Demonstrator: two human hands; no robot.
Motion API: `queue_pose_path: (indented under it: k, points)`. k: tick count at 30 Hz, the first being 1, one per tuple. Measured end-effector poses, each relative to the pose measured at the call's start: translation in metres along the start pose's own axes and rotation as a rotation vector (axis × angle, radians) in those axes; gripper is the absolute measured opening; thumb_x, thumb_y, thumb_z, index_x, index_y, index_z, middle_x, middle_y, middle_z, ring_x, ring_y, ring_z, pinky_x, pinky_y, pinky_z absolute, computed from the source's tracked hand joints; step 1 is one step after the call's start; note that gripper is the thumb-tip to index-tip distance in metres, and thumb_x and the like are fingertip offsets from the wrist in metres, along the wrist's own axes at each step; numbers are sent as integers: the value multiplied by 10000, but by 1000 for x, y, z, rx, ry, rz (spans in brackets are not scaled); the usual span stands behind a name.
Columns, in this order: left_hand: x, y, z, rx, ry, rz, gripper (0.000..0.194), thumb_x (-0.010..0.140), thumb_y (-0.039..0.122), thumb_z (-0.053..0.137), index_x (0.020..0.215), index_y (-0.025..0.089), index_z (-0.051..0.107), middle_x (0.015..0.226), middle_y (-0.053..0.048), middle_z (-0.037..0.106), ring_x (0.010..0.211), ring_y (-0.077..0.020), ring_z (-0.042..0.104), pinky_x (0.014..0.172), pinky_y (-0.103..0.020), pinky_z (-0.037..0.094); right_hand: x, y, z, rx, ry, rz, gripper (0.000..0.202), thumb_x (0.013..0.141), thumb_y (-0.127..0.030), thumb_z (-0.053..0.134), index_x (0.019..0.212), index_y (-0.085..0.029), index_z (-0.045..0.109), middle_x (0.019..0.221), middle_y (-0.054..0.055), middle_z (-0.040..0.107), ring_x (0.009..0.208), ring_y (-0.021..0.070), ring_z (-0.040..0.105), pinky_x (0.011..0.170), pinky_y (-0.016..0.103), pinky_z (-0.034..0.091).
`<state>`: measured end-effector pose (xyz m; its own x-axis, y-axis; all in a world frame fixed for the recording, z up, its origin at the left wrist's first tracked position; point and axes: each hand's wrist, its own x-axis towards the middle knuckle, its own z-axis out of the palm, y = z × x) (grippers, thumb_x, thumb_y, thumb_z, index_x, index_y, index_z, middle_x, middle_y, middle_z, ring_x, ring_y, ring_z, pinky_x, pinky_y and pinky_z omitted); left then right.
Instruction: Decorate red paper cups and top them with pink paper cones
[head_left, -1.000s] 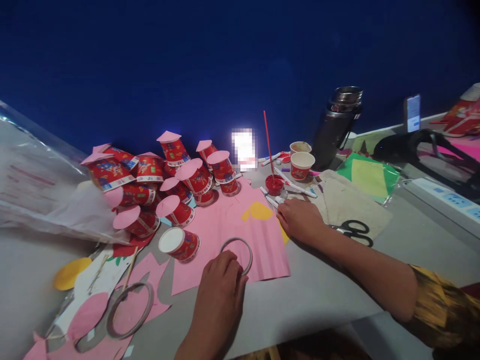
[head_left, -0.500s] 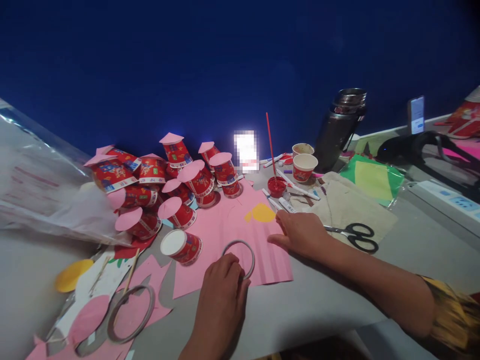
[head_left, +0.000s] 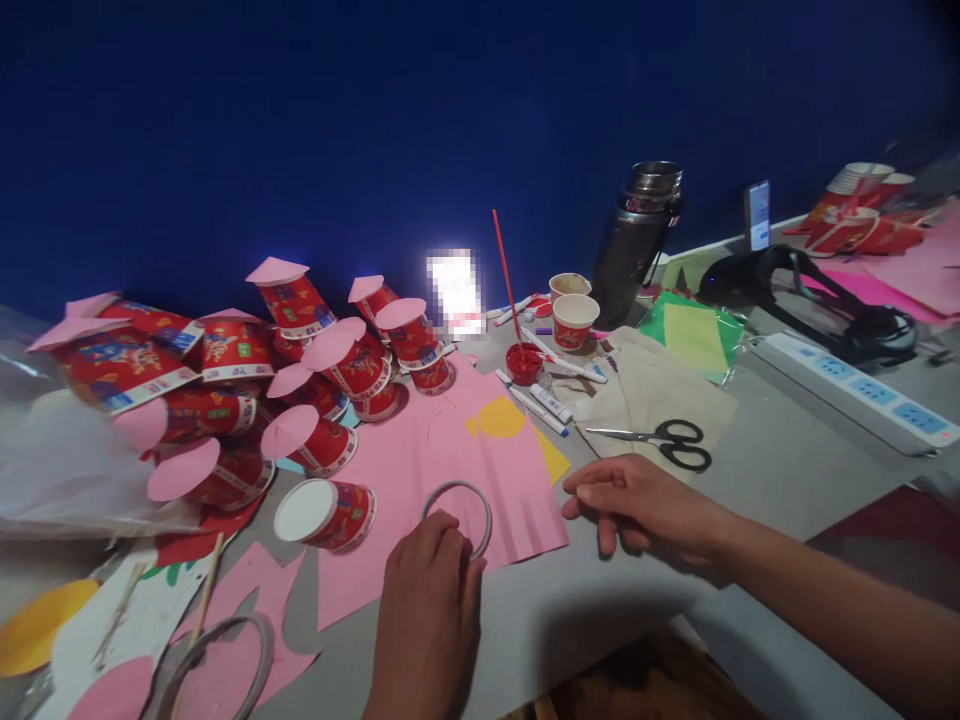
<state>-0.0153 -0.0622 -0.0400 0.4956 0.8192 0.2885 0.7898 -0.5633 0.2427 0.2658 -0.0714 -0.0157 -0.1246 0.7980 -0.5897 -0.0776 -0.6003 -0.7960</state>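
Observation:
My left hand (head_left: 431,580) is closed on the near edge of a thin grey tape roll (head_left: 489,520), a ring lying flat on pink paper (head_left: 420,450). Right of that sheet, my right hand (head_left: 637,505) is above the grey table with its fingers loosely bent and apart, nothing in them. Just beyond it lie black-handled scissors (head_left: 679,443) on a beige cloth (head_left: 637,385). A red paper cup (head_left: 352,515) lies tipped on the left part of the sheet. Yellow paper pieces (head_left: 502,417) rest at its far right.
Several red cups with pink paper cones (head_left: 375,360) crowd the left. Behind are a red pot with a stick (head_left: 523,362), markers (head_left: 551,402), a paper cup (head_left: 576,320) and a dark flask (head_left: 637,240). A power strip (head_left: 855,390) lies right; another ring (head_left: 259,660) is front left.
My right hand has drawn back off the pink sheet towards me, uncovering a yellow corner. My left hand stays on the tape roll. The view has turned to the right.

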Motion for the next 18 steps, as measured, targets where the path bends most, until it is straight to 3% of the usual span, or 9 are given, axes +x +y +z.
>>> queue_pose_path:
  k: [4, 6, 9, 11, 14, 18]
  points:
    - [1, -1, 0, 12, 12, 9, 80, 897, 131, 591, 873, 207, 592, 1023, -100, 689, 900, -272, 682, 759, -439, 562, 1, 7, 14, 204, -74, 54, 424, 756, -442, 813, 1000, -128, 665, 1020, 148, 758, 491, 53, 563, 333, 135, 233]
    - [2, -1, -1, 20, 6, 3, 86, 896, 135, 585, 860, 212, 595, 1013, -99, 689, 888, -273, 682, 744, -436, 561, 6, 8, 21, 271, -125, 82, 403, 744, -477, 814, 869, -142, 630, 831, 77, 728, 438, 29, 438, 332, 138, 184]
    - [2, -3, -1, 22, 1, 0, 84, 894, 146, 589, 850, 217, 600, 1005, -92, 691, 898, -268, 684, 757, -428, 562, 15, 8, 31, 216, -211, 104, 464, 754, -585, 766, 729, -196, 513, 502, -72, 475, 396, 38, 247, 353, 170, 122]
    - [0, -5, 1, 19, -2, 9, 82, 896, 154, 595, 846, 219, 600, 1002, -86, 691, 911, -262, 686, 767, -418, 562, 18, 6, 36, 21, -236, 8, 466, 800, -605, 709, 709, -216, 470, 466, -98, 367, 421, 60, 231, 391, 197, 151]
    - [-2, -8, 6, 14, 26, 28, 89, 907, 158, 589, 846, 223, 591, 1016, -88, 694, 922, -261, 689, 769, -418, 564, 18, 1, 43, -440, -126, -293, 370, 858, -428, 665, 659, -205, 448, 564, -57, 426, 529, 93, 354, 496, 238, 250]
    - [-4, -6, -1, -8, 218, 61, 59, 936, 184, 587, 980, 219, 605, 1142, -123, 689, 1039, -277, 682, 832, -437, 572, 13, -11, 45, -897, 73, -426, 325, 915, -308, 555, 642, -204, 412, 631, -28, 477, 594, 122, 396, 568, 274, 259]
